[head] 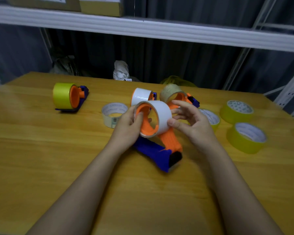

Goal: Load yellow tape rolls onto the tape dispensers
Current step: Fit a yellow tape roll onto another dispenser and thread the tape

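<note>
An orange and blue tape dispenser [159,150] is held above the table's middle, with a white tape roll [161,114] on its orange hub. My left hand [129,126] grips the hub's rim, thumb inside the orange core. My right hand [190,122] pinches the white roll from the right with thumb and fingers. Three loose yellow tape rolls lie at the right: one [236,111], one [247,137], and one [212,118] partly hidden behind my right hand. At the back left stands a dispenser [70,97] that carries a yellow roll.
A loose clear roll [113,114] lies left of my hands. Behind them stand a dispenser with a white roll [141,96] and another with a brownish clear roll [175,94]. The wooden table [41,158] has a white shelf [143,28] above its far edge.
</note>
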`<state>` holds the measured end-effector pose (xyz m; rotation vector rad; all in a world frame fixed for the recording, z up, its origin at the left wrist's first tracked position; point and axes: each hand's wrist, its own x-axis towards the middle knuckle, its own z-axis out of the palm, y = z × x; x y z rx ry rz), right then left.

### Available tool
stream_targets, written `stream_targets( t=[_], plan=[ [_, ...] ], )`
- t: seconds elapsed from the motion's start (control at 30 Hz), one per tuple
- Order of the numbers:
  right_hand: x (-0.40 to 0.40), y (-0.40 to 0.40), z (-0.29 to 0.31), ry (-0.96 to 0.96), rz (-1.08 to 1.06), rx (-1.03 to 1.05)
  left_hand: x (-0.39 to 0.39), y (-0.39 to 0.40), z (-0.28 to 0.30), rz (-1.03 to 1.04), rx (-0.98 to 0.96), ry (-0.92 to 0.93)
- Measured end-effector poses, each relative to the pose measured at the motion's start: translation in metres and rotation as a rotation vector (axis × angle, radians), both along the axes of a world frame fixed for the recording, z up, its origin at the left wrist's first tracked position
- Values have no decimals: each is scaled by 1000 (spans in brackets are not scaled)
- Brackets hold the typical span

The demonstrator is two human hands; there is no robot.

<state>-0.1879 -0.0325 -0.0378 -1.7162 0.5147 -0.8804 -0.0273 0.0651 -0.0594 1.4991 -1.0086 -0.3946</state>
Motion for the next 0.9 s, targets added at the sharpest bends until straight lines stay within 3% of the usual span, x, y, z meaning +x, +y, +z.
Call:
stream_targets(
  t=[0.17,0.27,0.53,0.7,0.8,0.9],
  plan=[
    [0,13,3,156,-5,-262,-3,-2,-2,122,-13,-150],
    [7,20,-1,204,-79,-244,-3,-3,-1,162,6,-131],
    [11,25,-4,96,-160,-106,-8,4,7,89,-23,84],
    [8,20,-1,114,-131,-64,-16,5,3,73,67,-140],
    [4,19,1,121,11,11,-14,4,3,83,94,-61],
    [5,20,-1,156,3,-45,-14,7,4,62,129,-63]
  ],
)
